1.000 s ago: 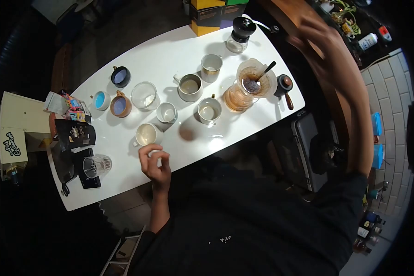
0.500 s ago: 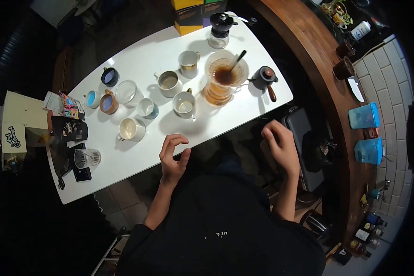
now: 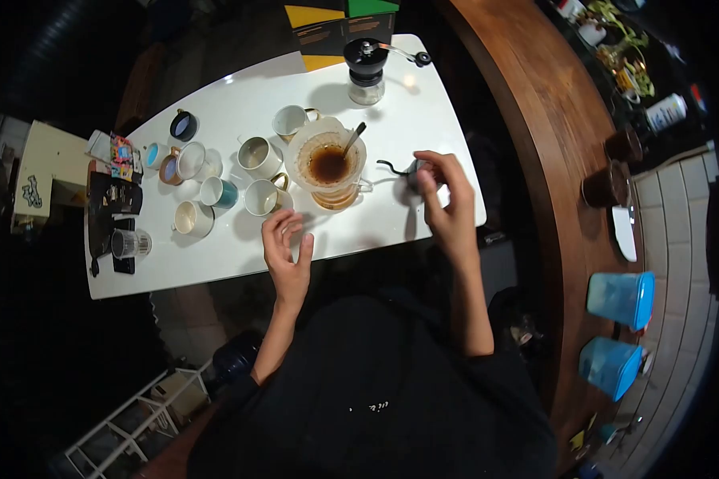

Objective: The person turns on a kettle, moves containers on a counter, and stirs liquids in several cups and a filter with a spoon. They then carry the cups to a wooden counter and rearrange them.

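My right hand [image 3: 449,199] is closed around the handle side of a small dark pouring kettle [image 3: 412,177], whose thin curved spout points left. My fingers hide the lid and wooden handle. Holding nothing, my left hand [image 3: 286,255] hovers at the table's near edge, fingers curved and apart from the thumb. Just beyond it stands a white mug [image 3: 257,199] with a gold handle. Between the hands, farther in, a paper-filter dripper [image 3: 303,169] holds dark brown liquid and a spoon [image 3: 353,140]. Beneath it is a glass server [image 3: 335,199] with a clear handle.
Several cups stand left on the white table [image 3: 240,263], including a teal-and-white cup [image 3: 219,192] and a cream mug [image 3: 192,218]. A clear glass [image 3: 130,243] is farther left. At the back are a hand coffee grinder [image 3: 366,72] and boxes [image 3: 319,36]. A wooden counter [image 3: 527,96] runs along the right.
My right hand has moved forward from beside the table onto the kettle. My left hand stays empty near the front edge. The camera view has shifted.
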Available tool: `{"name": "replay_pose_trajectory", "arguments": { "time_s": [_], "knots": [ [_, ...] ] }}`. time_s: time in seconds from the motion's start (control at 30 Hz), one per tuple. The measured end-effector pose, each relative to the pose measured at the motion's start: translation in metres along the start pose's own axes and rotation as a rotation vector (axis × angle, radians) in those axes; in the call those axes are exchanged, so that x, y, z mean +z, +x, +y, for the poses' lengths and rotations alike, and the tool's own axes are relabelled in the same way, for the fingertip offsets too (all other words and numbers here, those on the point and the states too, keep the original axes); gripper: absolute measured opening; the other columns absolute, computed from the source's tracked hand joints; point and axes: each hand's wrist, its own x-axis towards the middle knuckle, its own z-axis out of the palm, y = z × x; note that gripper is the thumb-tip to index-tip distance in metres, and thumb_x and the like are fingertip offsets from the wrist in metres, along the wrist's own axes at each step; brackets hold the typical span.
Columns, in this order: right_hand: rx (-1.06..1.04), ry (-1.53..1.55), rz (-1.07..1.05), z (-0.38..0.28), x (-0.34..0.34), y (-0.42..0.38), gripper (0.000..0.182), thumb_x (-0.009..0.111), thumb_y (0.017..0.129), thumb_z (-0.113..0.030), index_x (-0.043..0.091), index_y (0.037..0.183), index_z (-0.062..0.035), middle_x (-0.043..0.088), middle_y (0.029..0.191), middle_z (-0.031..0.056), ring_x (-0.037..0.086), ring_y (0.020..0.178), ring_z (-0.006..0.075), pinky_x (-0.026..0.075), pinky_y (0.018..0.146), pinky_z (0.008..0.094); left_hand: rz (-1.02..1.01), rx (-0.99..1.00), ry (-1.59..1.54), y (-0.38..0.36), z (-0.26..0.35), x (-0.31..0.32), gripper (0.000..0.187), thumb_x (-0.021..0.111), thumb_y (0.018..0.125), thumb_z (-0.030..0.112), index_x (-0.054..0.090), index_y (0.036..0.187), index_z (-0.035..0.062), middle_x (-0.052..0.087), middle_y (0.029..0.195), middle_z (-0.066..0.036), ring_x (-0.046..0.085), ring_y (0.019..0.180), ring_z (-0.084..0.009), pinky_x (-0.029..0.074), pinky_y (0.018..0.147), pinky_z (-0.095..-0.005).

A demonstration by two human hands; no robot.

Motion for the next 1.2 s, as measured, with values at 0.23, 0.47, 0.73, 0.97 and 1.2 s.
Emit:
{"name": "replay_pose_trajectory", "arguments": {
  "time_s": [0.23, 0.47, 0.73, 0.97, 1.2],
  "knots": [
    [-0.046, 0.073, -0.064, 0.035, 0.054, 0.04, 0.036, 0.069, 0.093, -0.015, 0.063, 0.126, -0.0021, 0.054, 0.092, 0.0068, 0.05, 0.08, 0.0152, 0.043, 0.069, 0.0275, 0.011, -0.149, -0.157, 0.003, -0.016, 0.02, 0.08, 0.072, 0.089, 0.007, 0.023, 0.152, 0.0031, 0.034, 0.153, -0.018, 0.038, 0.142, -0.032, 0.03, 0.118, -0.0445],
    [-0.155, -0.016, -0.107, 0.026, 0.068, 0.054, 0.018, 0.072, 0.09, -0.01, 0.066, 0.101, 0.0018, 0.056, 0.087, 0.0066, 0.052, 0.078, 0.0155, 0.043, 0.068, 0.028, -0.262, -0.132, 0.483, 0.025, -0.048, 0.022, 0.099, 0.082, 0.08, 0.028, 0.021, 0.151, -0.0044, 0.03, 0.151, -0.029, 0.034, 0.141, -0.0439, 0.034, 0.115, -0.0473],
    [-0.213, -0.248, -0.129, 0.019, 0.075, 0.065, 0.014, 0.073, 0.086, -0.007, 0.061, 0.089, -0.0002, 0.054, 0.09, 0.0116, 0.055, 0.082, 0.0277, 0.047, 0.071, 0.0386, -0.251, 0.027, 0.443, 0.053, -0.061, 0.025, 0.098, 0.087, 0.075, 0.023, 0.027, 0.148, -0.005, 0.036, 0.142, -0.027, 0.039, 0.136, -0.0447, 0.04, 0.11, -0.0488],
    [-0.162, -0.312, -0.171, 0.007, 0.082, 0.04, 0.014, 0.071, 0.085, -0.006, 0.06, 0.088, 0.0018, 0.051, 0.094, 0.013, 0.053, 0.085, 0.0294, 0.046, 0.075, 0.0412, -0.3, 0.104, 0.306, 0.063, -0.098, 0.025, 0.086, 0.087, 0.072, 0.015, 0.039, 0.141, -0.0034, 0.041, 0.139, -0.025, 0.048, 0.126, -0.0424, 0.044, 0.106, -0.0475],
    [-0.118, -0.357, -0.209, -0.004, 0.082, 0.036, 0.012, 0.068, 0.084, -0.003, 0.057, 0.086, 0.0024, 0.047, 0.093, 0.0146, 0.049, 0.086, 0.0302, 0.044, 0.074, 0.0415, -0.333, -0.008, 0.242, 0.072, -0.101, 0.034, 0.067, 0.086, 0.074, 0.015, 0.053, 0.129, -0.0023, 0.059, 0.125, -0.02, 0.057, 0.117, -0.0351, 0.047, 0.101, -0.0439]
  ]
}}
